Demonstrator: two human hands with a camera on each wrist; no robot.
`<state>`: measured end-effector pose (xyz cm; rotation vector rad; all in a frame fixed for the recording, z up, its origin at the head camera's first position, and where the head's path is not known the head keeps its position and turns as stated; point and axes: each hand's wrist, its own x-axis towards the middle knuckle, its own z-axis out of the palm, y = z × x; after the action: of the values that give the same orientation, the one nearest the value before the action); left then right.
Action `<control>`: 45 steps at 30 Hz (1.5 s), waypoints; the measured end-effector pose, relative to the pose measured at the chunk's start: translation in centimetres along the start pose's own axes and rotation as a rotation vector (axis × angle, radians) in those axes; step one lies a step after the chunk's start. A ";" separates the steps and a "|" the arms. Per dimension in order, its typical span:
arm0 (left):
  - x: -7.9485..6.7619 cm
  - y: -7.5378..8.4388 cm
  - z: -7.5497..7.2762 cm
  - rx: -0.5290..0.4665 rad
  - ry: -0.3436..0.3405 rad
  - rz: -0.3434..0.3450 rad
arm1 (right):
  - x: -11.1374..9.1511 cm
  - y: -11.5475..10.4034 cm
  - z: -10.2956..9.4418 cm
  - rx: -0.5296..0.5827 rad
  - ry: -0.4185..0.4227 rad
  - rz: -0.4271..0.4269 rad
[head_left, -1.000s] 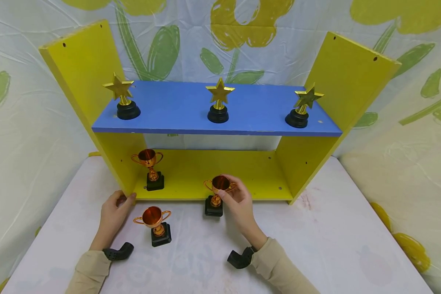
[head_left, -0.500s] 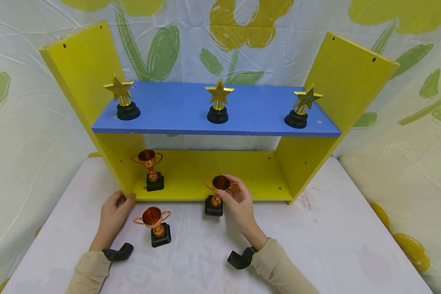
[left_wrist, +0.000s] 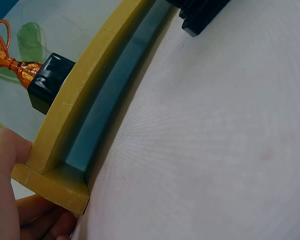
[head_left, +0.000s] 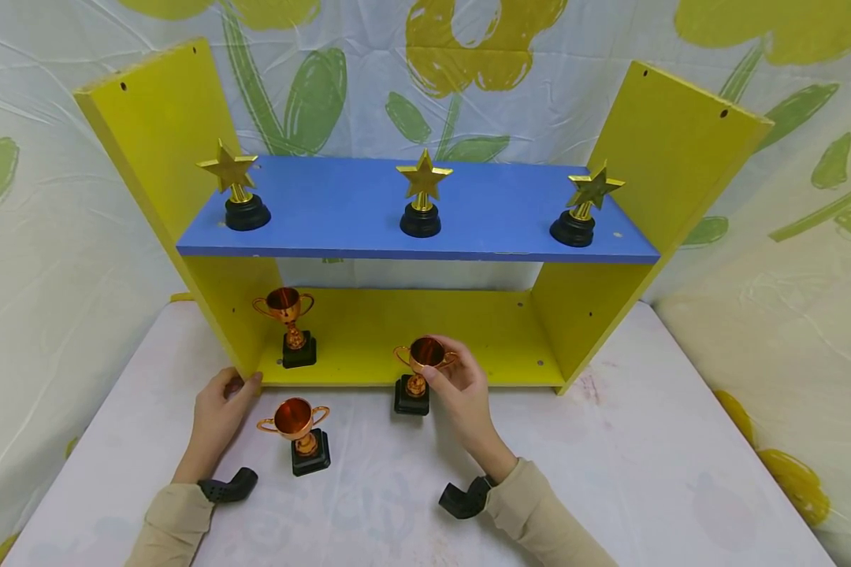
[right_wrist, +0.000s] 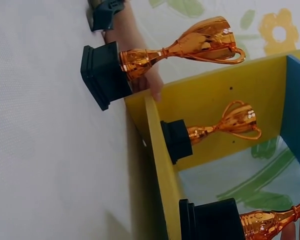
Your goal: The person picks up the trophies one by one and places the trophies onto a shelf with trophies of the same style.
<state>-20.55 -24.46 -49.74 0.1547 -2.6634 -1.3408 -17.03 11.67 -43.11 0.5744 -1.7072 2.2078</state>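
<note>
My right hand (head_left: 466,398) pinches a copper-coloured trophy cup (head_left: 417,384) by its bowl and handle. Its black base overlaps the front edge of the lower yellow board (head_left: 369,331). In the right wrist view this cup's base (right_wrist: 215,221) shows close beside the board edge, with fingertips at the lower right. My left hand (head_left: 216,413) grips the front bottom corner of the shelf unit (left_wrist: 50,187), thumb on one side and fingers on the other. A second cup (head_left: 295,419) stands on the table near that hand. Another cup (head_left: 288,305) stands at the left end of the lower board.
Three gold star trophies (head_left: 423,177) stand spaced along the blue upper shelf (head_left: 340,197). Yellow side panels (head_left: 667,150) rise at both ends. The white-covered table (head_left: 610,472) extends in front, and a flower-print cloth (head_left: 369,94) hangs behind.
</note>
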 end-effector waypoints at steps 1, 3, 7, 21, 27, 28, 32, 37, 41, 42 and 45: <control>0.0 0.0 0.0 -0.001 -0.002 -0.001 | 0.0 0.0 0.0 0.001 0.002 -0.001; -0.1 0.1 -0.1 -0.004 -0.003 -0.001 | 0.0 0.0 0.0 0.005 0.003 -0.005; -0.1 0.1 -0.1 -0.008 -0.001 0.003 | 0.0 0.1 0.0 0.003 -0.004 -0.011; 0.2 -0.5 0.1 -0.014 -0.005 -0.005 | -0.1 0.5 0.1 0.002 -0.005 -0.002; 0.2 -0.3 0.0 -0.010 -0.005 -0.001 | -0.1 0.6 0.1 0.014 -0.020 0.009; 0.2 -0.3 0.0 -0.012 -0.004 0.002 | -0.1 0.6 0.1 0.011 -0.021 0.013; 0.2 -0.2 0.0 -0.014 -0.004 0.002 | -0.1 0.5 0.0 0.003 -0.005 0.031; 0.2 -0.2 0.1 -0.008 -0.002 0.006 | 0.0 0.3 -0.2 -0.010 0.016 0.046; 0.1 -0.2 0.1 -0.009 0.004 0.011 | 0.1 0.2 -0.2 -0.016 0.018 0.042; 0.1 -0.2 0.1 -0.011 0.006 0.010 | 0.1 0.2 -0.2 -0.017 0.018 0.039; 0.1 -0.1 0.0 -0.010 0.003 0.016 | 0.2 0.1 -0.2 -0.020 0.023 0.028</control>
<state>-20.65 -24.52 -49.86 0.1335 -2.6492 -1.3480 -17.25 11.82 -43.12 0.5212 -1.7343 2.2056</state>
